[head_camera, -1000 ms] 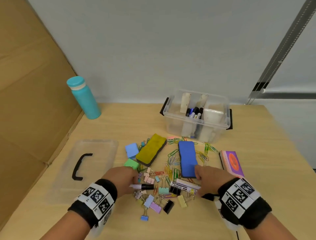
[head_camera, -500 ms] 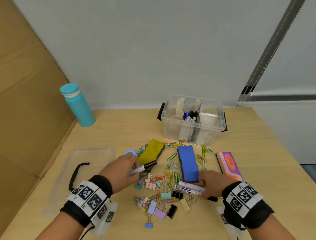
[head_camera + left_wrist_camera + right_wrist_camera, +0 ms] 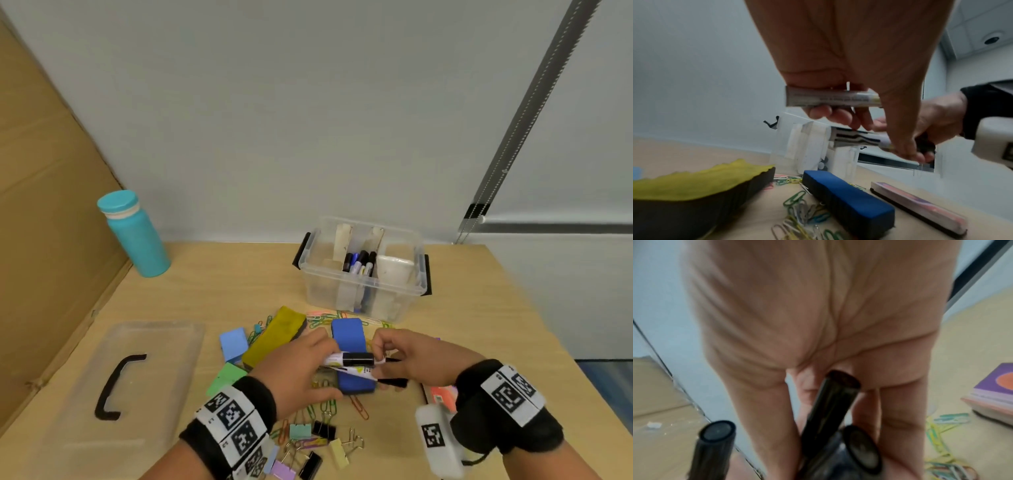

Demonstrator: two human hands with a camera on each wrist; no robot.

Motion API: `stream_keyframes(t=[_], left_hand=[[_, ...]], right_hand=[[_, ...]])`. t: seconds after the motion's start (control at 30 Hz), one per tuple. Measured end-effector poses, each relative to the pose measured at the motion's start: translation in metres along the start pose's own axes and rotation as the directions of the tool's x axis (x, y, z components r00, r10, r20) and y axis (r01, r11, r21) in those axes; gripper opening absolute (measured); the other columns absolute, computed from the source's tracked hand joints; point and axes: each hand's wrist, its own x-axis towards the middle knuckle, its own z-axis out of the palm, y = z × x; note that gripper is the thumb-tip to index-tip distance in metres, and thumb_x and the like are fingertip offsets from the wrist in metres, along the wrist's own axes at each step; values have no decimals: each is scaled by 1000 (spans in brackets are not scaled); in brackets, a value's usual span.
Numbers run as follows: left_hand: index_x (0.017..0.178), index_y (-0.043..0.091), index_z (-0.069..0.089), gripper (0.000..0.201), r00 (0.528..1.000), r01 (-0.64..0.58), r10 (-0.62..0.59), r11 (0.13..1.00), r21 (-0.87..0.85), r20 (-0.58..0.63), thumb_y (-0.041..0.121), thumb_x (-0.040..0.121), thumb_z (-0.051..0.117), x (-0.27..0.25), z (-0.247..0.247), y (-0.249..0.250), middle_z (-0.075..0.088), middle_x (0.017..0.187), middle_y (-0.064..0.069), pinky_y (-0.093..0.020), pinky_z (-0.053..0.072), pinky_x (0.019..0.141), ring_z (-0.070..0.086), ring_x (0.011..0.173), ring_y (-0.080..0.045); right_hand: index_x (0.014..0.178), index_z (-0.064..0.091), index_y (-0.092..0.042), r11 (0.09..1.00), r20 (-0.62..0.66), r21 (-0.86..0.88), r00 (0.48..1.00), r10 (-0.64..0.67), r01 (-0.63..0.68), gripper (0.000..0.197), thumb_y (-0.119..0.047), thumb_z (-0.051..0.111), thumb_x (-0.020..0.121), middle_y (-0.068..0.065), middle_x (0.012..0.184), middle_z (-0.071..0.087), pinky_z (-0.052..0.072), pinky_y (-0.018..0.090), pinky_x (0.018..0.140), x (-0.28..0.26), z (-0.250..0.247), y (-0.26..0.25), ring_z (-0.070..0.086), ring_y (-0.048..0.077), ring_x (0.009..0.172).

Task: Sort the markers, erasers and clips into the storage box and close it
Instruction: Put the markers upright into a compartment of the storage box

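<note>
My left hand (image 3: 323, 354) grips a white marker with a black cap (image 3: 349, 359) and holds it level above the blue eraser (image 3: 347, 334). My right hand (image 3: 380, 358) meets it from the right and holds two or more black-capped markers (image 3: 359, 372) in its palm; their caps (image 3: 830, 402) fill the right wrist view. Whether the right fingers touch the left hand's marker I cannot tell. The clear storage box (image 3: 416, 274) stands open behind, with markers upright in its middle compartment. A yellow eraser (image 3: 274, 339) and a pink-purple eraser (image 3: 442, 394) lie either side.
The clear lid (image 3: 161, 356) with its black handle lies at the left. Binder clips (image 3: 308, 442) and paper clips (image 3: 325, 317) are scattered around the erasers. Blue (image 3: 233, 342) and green (image 3: 226, 377) sticky notes lie left of them. A teal bottle (image 3: 133, 236) stands by the cardboard wall (image 3: 41, 240).
Both hands picked markers up off the table and rose. The left hand carried its marker rightward until the two hands met above the blue eraser.
</note>
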Motion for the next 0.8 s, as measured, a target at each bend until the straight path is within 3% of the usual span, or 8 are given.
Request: stream_keyframes(t=[0.13, 0.23, 0.37, 0.43, 0.53, 0.63, 0.73, 0.8], left_hand=[[118, 25, 47, 35, 987, -2, 11, 998, 56, -161, 36, 88, 60, 12, 0, 0, 41, 119, 8, -25, 41, 73, 49, 100, -13], [112, 25, 51, 24, 971, -25, 43, 997, 77, -234, 31, 90, 56, 16, -1, -7, 48, 113, 6, -30, 47, 74, 51, 101, -17], [117, 26, 51, 25, 960, 51, -40, 998, 33, -276, 35, 93, 52, 12, -1, -20, 48, 112, 8, -28, 45, 74, 51, 100, -14], [118, 25, 51, 27, 946, 108, -105, 994, -7, -308, 37, 94, 50, 7, -1, -27, 47, 113, 9, -25, 44, 75, 50, 100, -11], [114, 24, 53, 23, 923, 156, -169, 986, -67, -347, 36, 94, 51, 3, 0, -37, 46, 106, 11, -18, 38, 70, 48, 87, -6], [111, 26, 52, 20, 916, 193, -213, 977, -91, -339, 36, 94, 52, 1, 1, -44, 44, 101, 12, -19, 37, 66, 42, 79, -3], [111, 27, 51, 19, 910, 213, -241, 970, -119, -336, 36, 93, 51, 2, 0, -47, 45, 101, 12, -17, 38, 64, 44, 79, -3], [111, 28, 51, 20, 910, 220, -250, 968, -123, -330, 36, 93, 52, 1, -1, -48, 45, 101, 14, -11, 34, 61, 45, 80, -2]], right_hand=[[96, 49, -9, 996, 18, 49, 997, -78, 77, 19, -17, 65, 89, 5, 109, 68, 56, 34, 77, 10, -10, -1, 67, 12, 78], [96, 49, -10, 989, 18, 89, 993, -121, 119, 16, -17, 62, 90, 6, 107, 70, 57, 34, 79, 17, -13, -1, 68, 15, 84], [95, 53, -13, 975, -194, 83, 963, -185, 204, 12, -16, 63, 89, 3, 102, 72, 55, 33, 86, 21, -25, -12, 70, 14, 90], [96, 54, -9, 950, -371, 178, 911, -177, 257, 11, -12, 62, 89, 7, 93, 72, 59, 37, 77, 23, -38, -20, 71, 20, 76], [91, 55, -17, 956, -659, 90, 736, -153, 280, 9, -20, 63, 89, 3, 77, 68, 57, 36, 61, 35, -63, -30, 64, 20, 57], [91, 62, -17, 965, -773, 16, 616, -155, 263, 8, -21, 67, 86, 2, 77, 64, 57, 36, 67, 63, -86, -34, 65, 21, 67], [98, 64, -8, 968, -746, 147, 666, -26, 202, 15, -18, 65, 87, 7, 78, 67, 57, 44, 81, 99, -102, -33, 70, 26, 76], [88, 63, -13, 973, -703, 190, 710, 40, 133, 6, -19, 63, 87, 10, 88, 69, 56, 47, 85, 126, -108, -27, 70, 29, 84]])
